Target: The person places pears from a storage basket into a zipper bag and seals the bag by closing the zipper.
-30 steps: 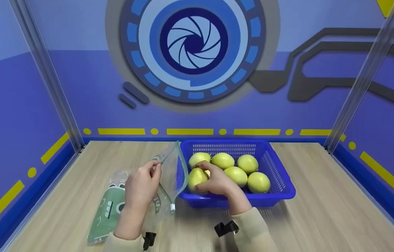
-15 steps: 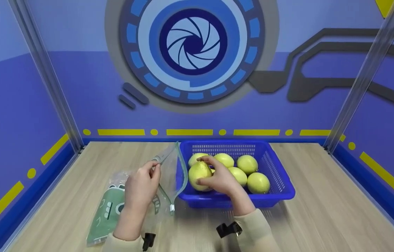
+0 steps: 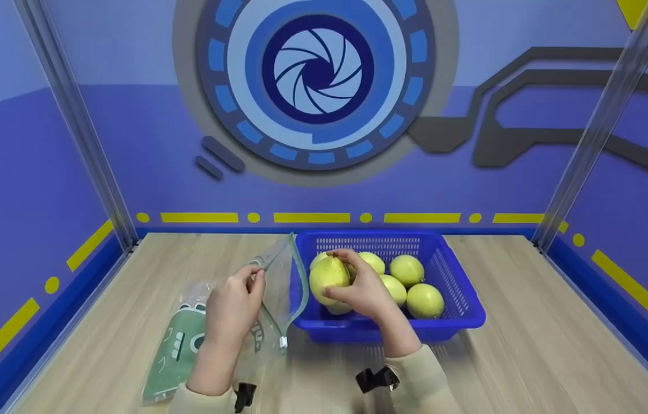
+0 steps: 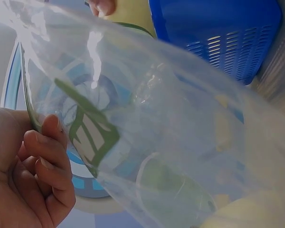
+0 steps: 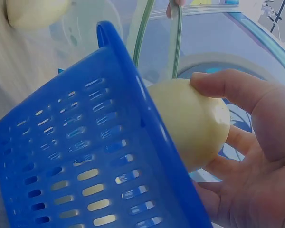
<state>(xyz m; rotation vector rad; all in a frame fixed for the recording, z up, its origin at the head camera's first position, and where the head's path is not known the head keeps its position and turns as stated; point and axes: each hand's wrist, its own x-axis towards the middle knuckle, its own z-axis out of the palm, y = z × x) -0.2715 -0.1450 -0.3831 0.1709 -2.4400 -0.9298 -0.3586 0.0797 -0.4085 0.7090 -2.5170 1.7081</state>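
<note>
My left hand [image 3: 234, 307] pinches the green-edged mouth of a clear slider zip bag [image 3: 286, 287], whose white slider [image 3: 283, 342] hangs at the near corner. In the left wrist view, a yellow fruit shape [image 4: 251, 213] shows low through the plastic. Fingers and thumb of my right hand [image 3: 367, 290] hold a yellow-green pear [image 3: 327, 280] by its side, stem up, over the left end of a blue basket [image 3: 392, 329]. The right wrist view has this pear behind the basket rim [image 5: 147, 111]. Several similar fruits [image 3: 425, 300] lie in the basket.
A green printed packet in clear plastic [image 3: 171, 356] lies on the wooden table [image 3: 536, 345] at the left, partly behind my left forearm. Blue-purple panels [image 3: 134, 161] enclose the table at the back and both sides.
My right hand has lifted the pear from among the other fruits, uncovering another one beneath it. My left hand and the bag have stayed in place.
</note>
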